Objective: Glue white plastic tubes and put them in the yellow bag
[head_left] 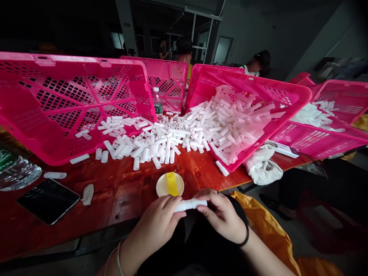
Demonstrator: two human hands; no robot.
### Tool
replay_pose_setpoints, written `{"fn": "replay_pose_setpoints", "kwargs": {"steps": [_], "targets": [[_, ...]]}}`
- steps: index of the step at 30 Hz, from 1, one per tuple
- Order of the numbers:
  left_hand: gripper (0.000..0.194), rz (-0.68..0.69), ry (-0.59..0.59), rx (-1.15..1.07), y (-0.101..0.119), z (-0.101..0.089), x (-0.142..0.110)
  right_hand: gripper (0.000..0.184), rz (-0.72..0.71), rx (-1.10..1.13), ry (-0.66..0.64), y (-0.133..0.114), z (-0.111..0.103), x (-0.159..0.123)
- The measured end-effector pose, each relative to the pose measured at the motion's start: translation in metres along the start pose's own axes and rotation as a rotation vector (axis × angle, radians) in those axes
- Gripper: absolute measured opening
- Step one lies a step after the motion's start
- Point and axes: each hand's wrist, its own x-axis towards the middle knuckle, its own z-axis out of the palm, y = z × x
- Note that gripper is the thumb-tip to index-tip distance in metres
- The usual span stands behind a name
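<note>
In the head view, a white plastic tube (190, 205) lies sideways between my two hands, above my lap at the table's front edge. It shows a seam-like ring near its middle, perhaps where two pieces meet. My left hand (161, 218) is closed round its left end, fingers on top and thumb below. The right end is pinched by the fingers and thumb of my right hand (225, 216). Just behind the tube stands a small round white dish (161, 187) with a yellow strip (172, 184) across it. Farther back lies a heap of similar white tubes (169, 138).
A pink crate (94, 92) lies tipped at the left, another pink crate (276, 92) at the right spills tubes onto the red table (120, 199). A phone (48, 200), clear bottles (157, 103) and a white cloth (263, 165) lie around. People (184, 50) sit behind.
</note>
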Motion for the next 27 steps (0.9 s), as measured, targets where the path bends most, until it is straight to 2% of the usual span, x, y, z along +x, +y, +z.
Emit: {"fn": "replay_pose_setpoints", "kwargs": {"steps": [2, 4, 7, 9, 11, 13, 14, 16, 17, 19, 21, 23, 24, 25, 26, 27], "targets": [[0.011, -0.097, -0.145, -0.201, 0.013, 0.002, -0.001, 0.015, -0.115, -0.069, -0.068, -0.009, -0.007, -0.003], [0.018, -0.186, -0.266, -0.381, 0.025, 0.005, -0.003, 0.016, -0.184, -0.116, -0.117, -0.017, -0.013, -0.005], [0.027, -0.257, -0.362, -0.577, 0.04, 0.017, -0.011, 0.025, -0.254, -0.223, -0.145, -0.023, -0.016, -0.011], [0.032, -0.31, -0.381, -0.674, 0.047, 0.032, -0.019, 0.03, -0.26, -0.288, -0.105, -0.024, -0.009, -0.021], [0.035, -0.357, -0.323, -0.677, 0.051, 0.049, -0.03, 0.033, -0.155, -0.317, -0.018, -0.023, 0.004, -0.035], [0.032, -0.36, -0.252, -0.596, 0.055, 0.062, -0.038, 0.033, 0.03, -0.326, 0.074, -0.022, 0.018, -0.052], [0.03, -0.357, -0.261, -0.557, 0.057, 0.064, -0.041, 0.033, 0.11, -0.329, 0.102, -0.023, 0.022, -0.06], [0.027, -0.356, -0.366, -0.526, 0.062, 0.063, -0.044, 0.032, 0.19, -0.317, 0.097, -0.028, 0.022, -0.076], [0.031, -0.346, -0.444, -0.518, 0.065, 0.059, -0.043, 0.03, 0.197, -0.314, 0.09, -0.032, 0.015, -0.084], [0.055, -0.295, -0.566, -0.472, 0.068, 0.049, -0.042, 0.024, 0.22, -0.342, 0.155, -0.037, -0.012, -0.106], [0.074, -0.243, -0.607, -0.402, 0.068, 0.041, -0.042, 0.019, 0.333, -0.436, 0.415, -0.035, -0.053, -0.139], [0.063, -0.246, -0.603, -0.36, 0.066, 0.04, -0.045, 0.023, 0.535, -0.557, 0.788, -0.019, -0.095, -0.185], [0.053, -0.256, -0.593, -0.351, 0.064, 0.041, -0.048, 0.026, 0.656, -0.606, 0.921, -0.006, -0.112, -0.211], [0.043, -0.261, -0.584, -0.345, 0.063, 0.044, -0.051, 0.029, 0.807, -0.639, 0.948, 0.009, -0.125, -0.236], [0.035, -0.261, -0.576, -0.338, 0.062, 0.047, -0.054, 0.031, 0.976, -0.648, 0.837, 0.025, -0.134, -0.259], [0.029, -0.257, -0.572, -0.332, 0.063, 0.051, -0.057, 0.03, 1.126, -0.668, 0.669, 0.04, -0.138, -0.277]]}}
